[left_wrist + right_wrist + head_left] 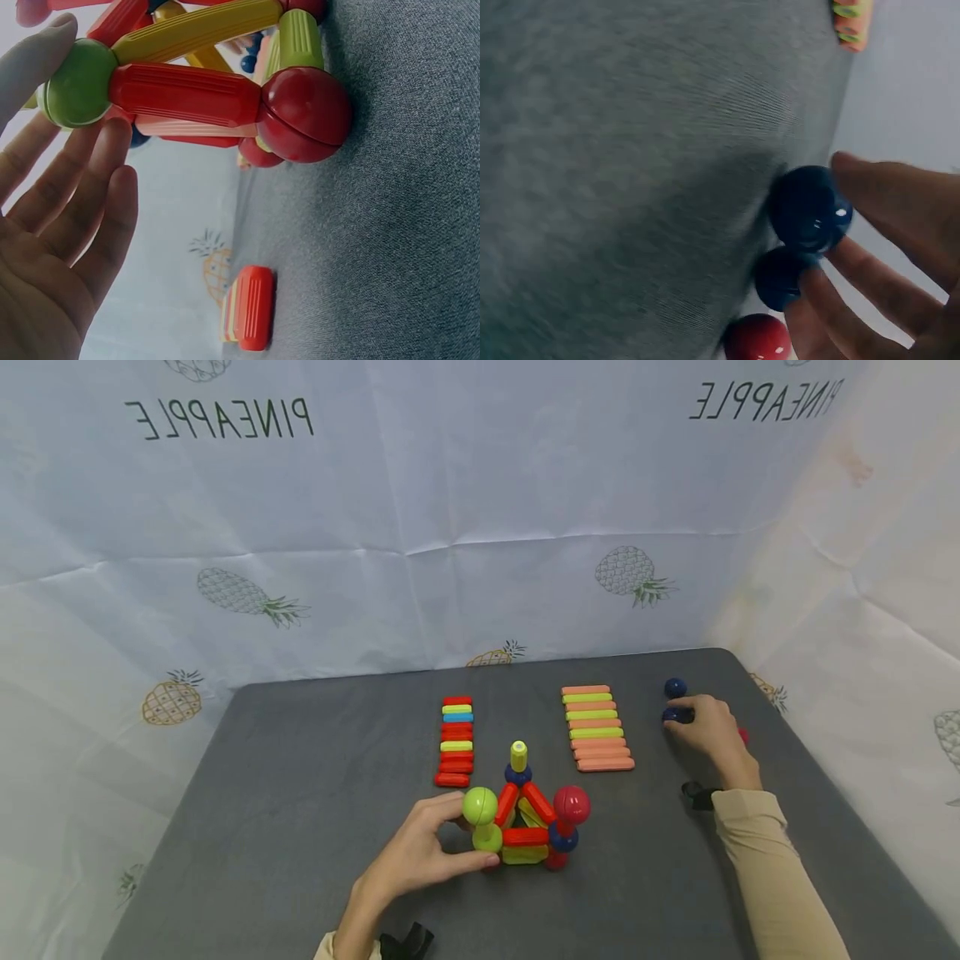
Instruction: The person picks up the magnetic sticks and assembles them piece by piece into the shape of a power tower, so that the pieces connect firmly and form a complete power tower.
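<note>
Two bare hands are over a dark gray table [300, 827] with a cloth-like top. Low in the middle of the view, the left hand [423, 856] pinches a shiny lower green ball [79, 82] on a toy [526, 837] made of smooth balls and ridged sticks. Its fingers bend softly, hiding some of the toy's left side. Past it lie short sticks [457, 737] and long sticks [595, 724] in rows. At right, the right hand [708, 728] holds a round blue ball [810, 208] between thumb and finger. I can't tell if another finger touches the second blue ball [675, 687]. A red ball [743, 736] is mostly hidden. Behind, the top edge cuts off a creased white cloth [450, 485].
</note>
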A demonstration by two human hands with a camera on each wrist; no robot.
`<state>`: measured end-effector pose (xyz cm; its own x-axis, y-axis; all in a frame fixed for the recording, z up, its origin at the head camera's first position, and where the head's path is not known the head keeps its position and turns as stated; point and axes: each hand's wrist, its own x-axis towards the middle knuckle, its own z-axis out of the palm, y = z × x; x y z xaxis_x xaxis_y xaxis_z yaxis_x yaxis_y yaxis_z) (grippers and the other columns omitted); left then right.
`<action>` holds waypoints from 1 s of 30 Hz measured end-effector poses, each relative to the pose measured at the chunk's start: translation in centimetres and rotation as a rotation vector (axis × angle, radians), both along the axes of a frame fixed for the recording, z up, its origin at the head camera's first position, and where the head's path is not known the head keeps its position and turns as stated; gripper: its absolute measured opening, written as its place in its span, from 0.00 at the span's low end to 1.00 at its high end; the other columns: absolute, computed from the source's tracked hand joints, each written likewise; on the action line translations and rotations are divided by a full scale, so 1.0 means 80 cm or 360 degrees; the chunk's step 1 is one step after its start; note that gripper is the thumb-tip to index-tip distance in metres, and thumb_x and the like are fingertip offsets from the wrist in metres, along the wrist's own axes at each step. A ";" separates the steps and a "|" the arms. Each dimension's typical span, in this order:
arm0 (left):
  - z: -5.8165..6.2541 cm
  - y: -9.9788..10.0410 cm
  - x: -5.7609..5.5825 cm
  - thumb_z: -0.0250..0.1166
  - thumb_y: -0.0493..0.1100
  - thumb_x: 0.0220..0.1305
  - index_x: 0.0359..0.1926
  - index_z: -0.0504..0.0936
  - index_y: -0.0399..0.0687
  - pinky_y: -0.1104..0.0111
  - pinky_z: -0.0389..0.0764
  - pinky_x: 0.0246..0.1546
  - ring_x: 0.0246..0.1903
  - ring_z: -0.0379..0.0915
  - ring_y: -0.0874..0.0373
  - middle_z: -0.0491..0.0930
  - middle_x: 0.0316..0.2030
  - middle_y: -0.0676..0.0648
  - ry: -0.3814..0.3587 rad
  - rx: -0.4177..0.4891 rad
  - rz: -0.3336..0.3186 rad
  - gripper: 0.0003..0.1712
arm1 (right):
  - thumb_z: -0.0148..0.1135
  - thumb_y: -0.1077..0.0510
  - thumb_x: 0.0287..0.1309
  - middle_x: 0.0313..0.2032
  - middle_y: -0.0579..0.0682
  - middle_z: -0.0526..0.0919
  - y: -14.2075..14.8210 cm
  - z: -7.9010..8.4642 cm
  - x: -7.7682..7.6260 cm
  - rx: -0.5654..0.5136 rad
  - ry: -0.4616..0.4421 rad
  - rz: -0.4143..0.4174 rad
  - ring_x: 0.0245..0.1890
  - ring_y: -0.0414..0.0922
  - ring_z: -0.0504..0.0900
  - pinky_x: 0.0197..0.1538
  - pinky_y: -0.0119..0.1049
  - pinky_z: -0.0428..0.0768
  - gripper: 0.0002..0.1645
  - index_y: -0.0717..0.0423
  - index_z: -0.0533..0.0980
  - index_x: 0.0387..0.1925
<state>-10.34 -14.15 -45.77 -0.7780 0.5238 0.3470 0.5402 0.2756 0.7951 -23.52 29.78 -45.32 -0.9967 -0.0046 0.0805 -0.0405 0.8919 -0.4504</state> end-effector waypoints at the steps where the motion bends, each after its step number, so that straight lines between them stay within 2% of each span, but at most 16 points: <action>1: 0.000 0.000 0.000 0.80 0.47 0.54 0.49 0.84 0.57 0.63 0.87 0.41 0.40 0.80 0.69 0.85 0.41 0.57 0.0001 0.0002 -0.0005 0.22 | 0.68 0.60 0.60 0.58 0.79 0.75 0.001 -0.002 0.000 0.0001 -0.0025 -0.0002 0.55 0.75 0.76 0.52 0.68 0.76 0.26 0.71 0.79 0.57; 3: 0.000 0.000 -0.001 0.80 0.47 0.54 0.48 0.84 0.58 0.63 0.87 0.41 0.40 0.80 0.69 0.85 0.40 0.57 -0.0005 0.0002 -0.0012 0.21 | 0.69 0.61 0.59 0.57 0.79 0.76 0.001 -0.005 0.001 0.0007 -0.0057 -0.0017 0.54 0.75 0.77 0.49 0.68 0.78 0.26 0.71 0.78 0.57; 7: 0.001 0.000 -0.001 0.81 0.46 0.53 0.46 0.84 0.59 0.62 0.87 0.41 0.40 0.79 0.69 0.85 0.39 0.57 -0.0030 -0.0011 -0.0004 0.20 | 0.71 0.60 0.58 0.57 0.79 0.77 -0.002 -0.012 0.000 0.0015 -0.0041 -0.0056 0.56 0.76 0.76 0.53 0.71 0.76 0.27 0.72 0.78 0.56; 10: 0.001 0.000 -0.001 0.81 0.46 0.53 0.47 0.84 0.59 0.62 0.87 0.42 0.40 0.79 0.69 0.85 0.40 0.58 -0.0044 -0.0020 0.0006 0.21 | 0.71 0.58 0.59 0.56 0.78 0.78 -0.005 -0.013 0.000 -0.0007 -0.0006 -0.0102 0.55 0.75 0.77 0.53 0.70 0.77 0.28 0.72 0.78 0.56; 15: 0.002 -0.001 -0.001 0.81 0.47 0.53 0.48 0.84 0.58 0.62 0.87 0.42 0.40 0.79 0.69 0.85 0.40 0.58 -0.0045 -0.0018 0.0009 0.21 | 0.71 0.56 0.60 0.52 0.77 0.81 -0.018 0.003 0.007 -0.0089 0.0151 -0.0134 0.49 0.72 0.81 0.47 0.65 0.80 0.29 0.71 0.79 0.57; 17: 0.001 -0.001 -0.002 0.81 0.47 0.53 0.48 0.84 0.57 0.63 0.87 0.41 0.40 0.79 0.69 0.85 0.40 0.58 -0.0021 -0.0012 0.0002 0.21 | 0.71 0.55 0.60 0.49 0.74 0.84 -0.028 0.018 0.011 -0.0156 0.0244 -0.0101 0.44 0.67 0.84 0.41 0.56 0.84 0.28 0.69 0.79 0.57; 19: 0.001 -0.002 -0.002 0.81 0.47 0.53 0.49 0.84 0.57 0.63 0.87 0.41 0.40 0.79 0.69 0.85 0.40 0.57 -0.0008 -0.0006 -0.0002 0.22 | 0.72 0.54 0.61 0.46 0.71 0.86 -0.042 0.037 0.016 -0.0255 0.0329 -0.0037 0.36 0.53 0.87 0.36 0.41 0.85 0.28 0.66 0.80 0.58; 21: 0.000 -0.002 -0.002 0.81 0.47 0.54 0.49 0.84 0.57 0.63 0.87 0.41 0.40 0.79 0.69 0.85 0.41 0.57 -0.0002 0.0000 -0.0007 0.22 | 0.73 0.52 0.61 0.47 0.69 0.87 -0.058 0.060 0.022 -0.0388 0.0389 0.0051 0.35 0.36 0.85 0.35 0.26 0.81 0.28 0.62 0.81 0.59; 24: 0.000 -0.002 -0.002 0.80 0.47 0.54 0.49 0.84 0.58 0.63 0.87 0.41 0.40 0.79 0.69 0.85 0.40 0.57 0.0001 0.0001 -0.0006 0.22 | 0.74 0.56 0.60 0.49 0.66 0.87 -0.090 0.093 0.036 -0.0616 0.0447 0.0228 0.36 0.20 0.80 0.38 0.16 0.78 0.26 0.59 0.81 0.59; 26: 0.000 -0.001 -0.002 0.80 0.47 0.54 0.48 0.84 0.58 0.63 0.87 0.41 0.39 0.79 0.69 0.85 0.40 0.57 0.0005 -0.0004 -0.0004 0.21 | 0.74 0.60 0.58 0.48 0.64 0.87 -0.113 0.112 0.047 -0.0731 0.0453 0.0382 0.37 0.19 0.81 0.42 0.16 0.79 0.25 0.58 0.82 0.57; 30: 0.000 -0.001 -0.001 0.81 0.47 0.53 0.47 0.84 0.59 0.63 0.87 0.42 0.39 0.79 0.69 0.84 0.40 0.59 -0.0045 -0.0026 0.0017 0.20 | 0.74 0.65 0.56 0.45 0.56 0.87 -0.156 0.134 0.067 -0.0837 0.0417 0.0680 0.41 0.27 0.85 0.48 0.21 0.82 0.23 0.58 0.83 0.54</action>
